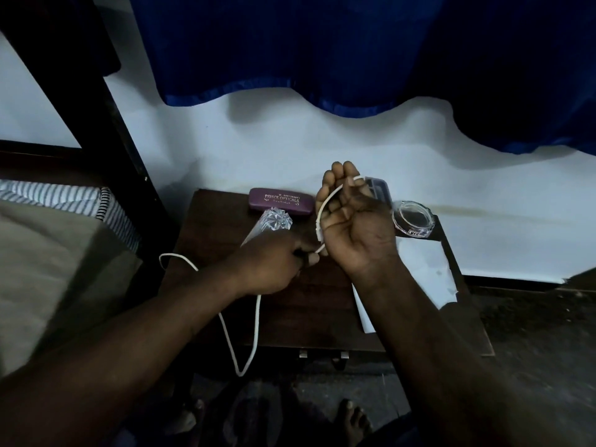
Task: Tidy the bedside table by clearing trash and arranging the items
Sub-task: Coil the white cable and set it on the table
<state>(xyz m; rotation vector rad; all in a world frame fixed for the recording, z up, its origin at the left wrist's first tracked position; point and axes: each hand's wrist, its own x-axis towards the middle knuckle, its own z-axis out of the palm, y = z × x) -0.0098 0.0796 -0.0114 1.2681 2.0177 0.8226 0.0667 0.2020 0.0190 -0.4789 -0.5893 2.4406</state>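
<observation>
A white cable (256,321) runs between both hands above the dark wooden bedside table (309,311). My right hand (353,221) is raised palm up, with the cable looped around its fingers. My left hand (274,262) pinches the cable just left of that loop. The rest of the cable hangs off the table's front and left edge. On the table lie a maroon glasses case (280,201), a crumpled clear plastic wrapper (274,221), a round clear glass dish (412,218), a dark flat box (377,185) behind my right hand, and a white paper sheet (429,275).
A bed with a striped pillow (64,201) and a dark wooden frame (106,130) stands to the left. A blue curtain (354,50) hangs over the white wall behind. My bare feet (351,421) are on the dark floor below the table.
</observation>
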